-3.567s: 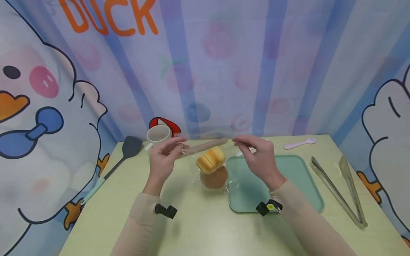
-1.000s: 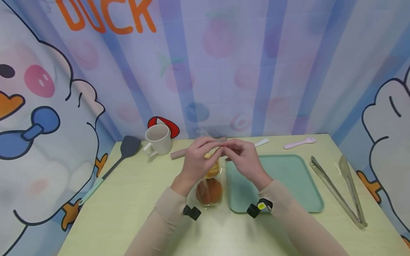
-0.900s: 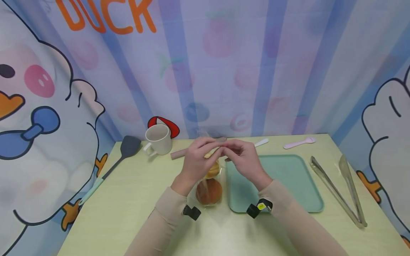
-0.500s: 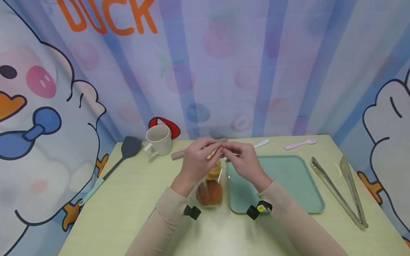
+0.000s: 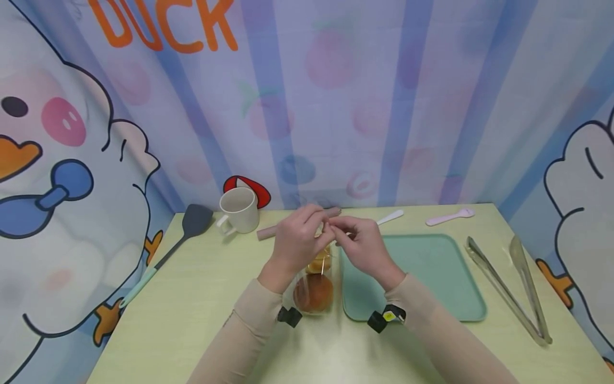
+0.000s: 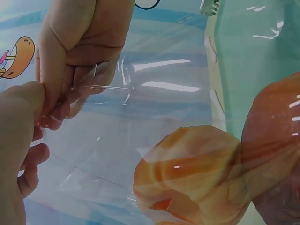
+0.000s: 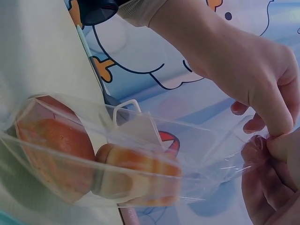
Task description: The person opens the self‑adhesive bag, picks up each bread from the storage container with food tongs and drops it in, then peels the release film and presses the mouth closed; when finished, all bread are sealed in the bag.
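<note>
A clear plastic bag (image 7: 201, 173) holds a round brown bun (image 5: 313, 294) and, above it in the head view, a smaller golden bread roll (image 7: 140, 173). My left hand (image 5: 298, 237) and my right hand (image 5: 362, 245) meet over the bag, thumbs and fingertips pinching its gathered mouth together. In the left wrist view, the film runs from the pinched fingers (image 6: 58, 101) down to the golden roll (image 6: 192, 176). The right wrist view has the bag stretched between both hands and the bun (image 7: 56, 145). In the head view, the hands hide part of the golden roll.
A green tray (image 5: 422, 277) lies right of the bag, with metal tongs (image 5: 508, 298) beyond it. Behind are a brownish rod (image 5: 267, 232), a white utensil handle (image 5: 390, 217) and a lilac spoon (image 5: 451, 217). A white mug (image 5: 242, 213) and grey spatula (image 5: 195, 221) are at left.
Apart at first, my hands have come together at the bag's mouth. The bun and roll now sit lower in the head view. Over the last half second, only the fingers have shifted slightly.
</note>
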The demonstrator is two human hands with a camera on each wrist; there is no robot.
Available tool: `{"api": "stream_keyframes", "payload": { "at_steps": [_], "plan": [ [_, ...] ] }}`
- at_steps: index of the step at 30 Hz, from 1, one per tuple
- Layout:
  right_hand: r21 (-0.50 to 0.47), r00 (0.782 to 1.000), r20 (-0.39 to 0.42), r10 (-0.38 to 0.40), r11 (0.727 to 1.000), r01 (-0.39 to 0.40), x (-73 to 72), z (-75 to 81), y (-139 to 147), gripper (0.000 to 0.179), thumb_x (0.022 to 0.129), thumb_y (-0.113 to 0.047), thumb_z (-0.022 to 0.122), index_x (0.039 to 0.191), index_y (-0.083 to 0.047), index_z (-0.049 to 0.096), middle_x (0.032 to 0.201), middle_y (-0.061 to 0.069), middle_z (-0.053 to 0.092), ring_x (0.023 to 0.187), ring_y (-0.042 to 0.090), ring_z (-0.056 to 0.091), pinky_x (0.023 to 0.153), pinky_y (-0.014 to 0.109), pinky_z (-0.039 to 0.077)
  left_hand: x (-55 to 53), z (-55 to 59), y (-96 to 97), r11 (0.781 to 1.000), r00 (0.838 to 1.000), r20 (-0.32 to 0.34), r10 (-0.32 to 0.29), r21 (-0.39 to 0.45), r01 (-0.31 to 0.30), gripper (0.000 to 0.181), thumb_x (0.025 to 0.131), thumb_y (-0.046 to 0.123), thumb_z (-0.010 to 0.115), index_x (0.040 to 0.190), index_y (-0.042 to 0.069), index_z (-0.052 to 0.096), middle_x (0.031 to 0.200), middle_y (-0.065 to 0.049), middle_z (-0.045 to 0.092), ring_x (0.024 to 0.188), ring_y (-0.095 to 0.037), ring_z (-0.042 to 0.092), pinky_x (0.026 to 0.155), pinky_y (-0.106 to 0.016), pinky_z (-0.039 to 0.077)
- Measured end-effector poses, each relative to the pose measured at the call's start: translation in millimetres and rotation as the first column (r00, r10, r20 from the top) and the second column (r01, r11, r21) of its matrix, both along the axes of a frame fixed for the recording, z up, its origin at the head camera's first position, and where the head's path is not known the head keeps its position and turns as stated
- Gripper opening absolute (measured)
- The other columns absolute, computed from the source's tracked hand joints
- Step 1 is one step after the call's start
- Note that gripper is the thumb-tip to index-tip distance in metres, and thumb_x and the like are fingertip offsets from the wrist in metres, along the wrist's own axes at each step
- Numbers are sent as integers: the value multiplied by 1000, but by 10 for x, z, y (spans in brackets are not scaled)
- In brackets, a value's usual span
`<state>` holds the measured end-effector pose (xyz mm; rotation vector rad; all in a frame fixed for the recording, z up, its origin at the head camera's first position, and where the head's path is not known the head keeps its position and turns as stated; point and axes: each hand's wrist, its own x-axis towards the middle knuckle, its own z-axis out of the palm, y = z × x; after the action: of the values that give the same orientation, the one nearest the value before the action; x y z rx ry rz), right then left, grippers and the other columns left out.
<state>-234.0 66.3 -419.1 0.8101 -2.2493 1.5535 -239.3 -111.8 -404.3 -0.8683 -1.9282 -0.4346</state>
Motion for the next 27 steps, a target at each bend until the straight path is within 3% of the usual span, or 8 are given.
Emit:
{"api": "stream_keyframes", "payload": {
  "at_steps": [5, 12, 16, 23, 27],
  "plan": [
    [9, 999, -23, -47, 999, 47, 17, 20, -12, 16, 103, -8, 67, 109, -2, 80, 96, 10, 80, 65, 24, 72, 60, 26, 58, 0, -7, 13, 1000, 1000, -5, 21, 15, -21, 6, 83, 8, 75, 88, 4, 74, 87, -5, 70, 69, -17, 66, 58, -28, 56],
    [25, 995, -50, -85, 996, 86, 28, 28, -21, 14, 102, -9, 68, 106, -4, 81, 92, 8, 81, 63, 14, 71, 59, 26, 58, -2, -29, 35, 997, 997, -40, 66, 30, -65, 6, 82, 9, 78, 84, 4, 75, 84, -4, 70, 62, -16, 63, 52, -27, 53],
    [23, 994, -54, -90, 996, 92, 31, 27, -22, 14, 102, -9, 68, 106, -4, 81, 92, 8, 81, 64, 21, 73, 60, 26, 59, -7, -39, 50, 996, 995, -55, 85, 43, -82, 5, 79, 5, 79, 81, 4, 74, 81, -4, 69, 58, -16, 60, 49, -27, 49],
    [19, 994, -57, -96, 995, 98, 30, 25, -31, 14, 103, -11, 68, 106, -5, 81, 91, 7, 81, 64, 25, 73, 59, 25, 58, 5, -56, 64, 992, 992, -70, 107, 72, -102, 6, 77, 3, 75, 83, 4, 76, 80, -4, 68, 53, -15, 55, 45, -26, 43],
    [7, 993, -60, -105, 994, 106, 35, 23, -40, 14, 102, -11, 69, 106, -6, 81, 90, 6, 81, 63, 21, 72, 59, 25, 58, 9, -71, 67, 990, 989, -82, 120, 85, -113, 3, 77, 3, 71, 80, 4, 73, 79, -5, 67, 53, -15, 54, 45, -26, 42]
  ]
}}
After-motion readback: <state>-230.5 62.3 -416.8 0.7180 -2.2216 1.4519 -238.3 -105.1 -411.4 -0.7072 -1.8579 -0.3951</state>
